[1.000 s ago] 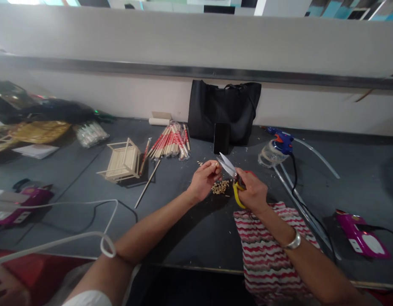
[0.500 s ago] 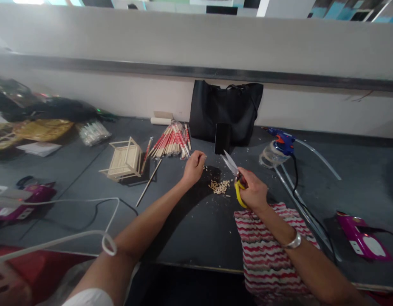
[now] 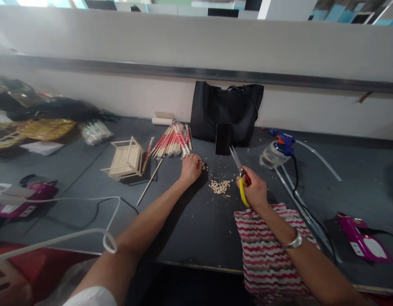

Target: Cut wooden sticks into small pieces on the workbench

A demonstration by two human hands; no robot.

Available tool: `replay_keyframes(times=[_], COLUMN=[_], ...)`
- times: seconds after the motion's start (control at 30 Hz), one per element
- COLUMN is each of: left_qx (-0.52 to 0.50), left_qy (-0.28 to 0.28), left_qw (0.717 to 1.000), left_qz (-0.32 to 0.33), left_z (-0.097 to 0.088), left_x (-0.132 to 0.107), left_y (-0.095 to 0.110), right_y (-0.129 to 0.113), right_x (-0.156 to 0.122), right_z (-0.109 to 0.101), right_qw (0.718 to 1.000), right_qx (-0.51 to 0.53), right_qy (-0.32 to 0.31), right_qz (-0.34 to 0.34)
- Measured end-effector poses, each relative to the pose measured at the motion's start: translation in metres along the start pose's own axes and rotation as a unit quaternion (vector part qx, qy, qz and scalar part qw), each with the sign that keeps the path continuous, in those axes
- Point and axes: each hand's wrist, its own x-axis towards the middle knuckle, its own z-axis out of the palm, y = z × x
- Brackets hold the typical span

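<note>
My right hand (image 3: 254, 189) grips scissors (image 3: 236, 159) with yellow and red handles, blades pointing up and away, nearly together. My left hand (image 3: 190, 168) is low over the table, fingers curled; whatever they hold, if anything, is hidden. It is just in front of a bundle of chopsticks (image 3: 169, 142) in red-and-white wrappers. A few short wooden bits (image 3: 204, 167) lie by its fingertips. Between my hands is a pile of small cut wooden pieces (image 3: 219, 187). Left of the bundle stands a small stick-built frame (image 3: 128, 159), with a loose thin stick (image 3: 149, 182) beside it.
A black bag (image 3: 226, 110) with a phone (image 3: 223, 139) leaning on it stands at the wall. To the right are a blue glue gun (image 3: 281, 141) on a roll of clear tape, a striped cloth (image 3: 272, 250) and a purple box (image 3: 363, 238). A white cable (image 3: 72, 199) crosses the left side.
My left hand has lowered and moved slightly left, to the table by the wooden bits. The scissors have turned slightly to the right, and their blades have come closer together.
</note>
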Motion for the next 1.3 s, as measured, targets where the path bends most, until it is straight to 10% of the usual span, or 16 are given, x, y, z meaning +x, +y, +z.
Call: replay_keyframes(times=[0.6,1.3], left_qx=[-0.081,-0.062], left_qy=[-0.086,-0.056], left_qw=[0.984,0.992], left_qz=[0.131,0.096], left_z=[-0.0046,-0.0067], left_x=[-0.0032,-0.0025], left_y=[0.0029,0.0051], right_y=[-0.0041,-0.0044], right_x=[0.0018,0.0024], right_z=[-0.0027,-0.0025], right_qw=[0.998,0.999], right_qx=[0.041,0.043], right_qy=[-0.038,-0.031], right_qz=[0.000,0.003])
